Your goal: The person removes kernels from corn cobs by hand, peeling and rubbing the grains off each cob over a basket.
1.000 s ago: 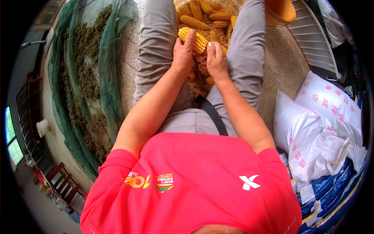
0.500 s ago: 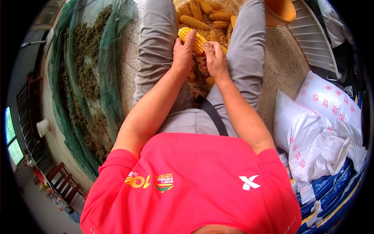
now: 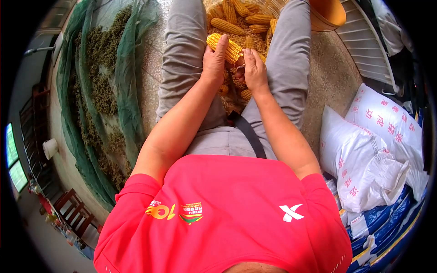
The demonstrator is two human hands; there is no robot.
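Between my knees, my left hand (image 3: 215, 60) is wrapped round a yellow corn cob (image 3: 225, 47), thumb along its upper side. The cob lies tilted, its lower right end by my right hand (image 3: 254, 72). My right hand is closed, thumb up near that end; a small dark edge shows at its fingers, too little to identify. Below the hands is a woven basket (image 3: 274, 6) with several whole cobs (image 3: 227, 26) and loose kernels (image 3: 261, 43).
A green net (image 3: 129, 77) with dried plants (image 3: 101, 88) lies at the left. An orange bucket (image 3: 328, 16) and a white rack (image 3: 366, 43) are at the upper right. White printed sacks (image 3: 359, 159) rest on blue packages (image 3: 387, 211) at the right.
My right hand first moved up onto the cob's end, then shifted slightly right and away from it. The cob in my left hand has tilted and moved slightly left.
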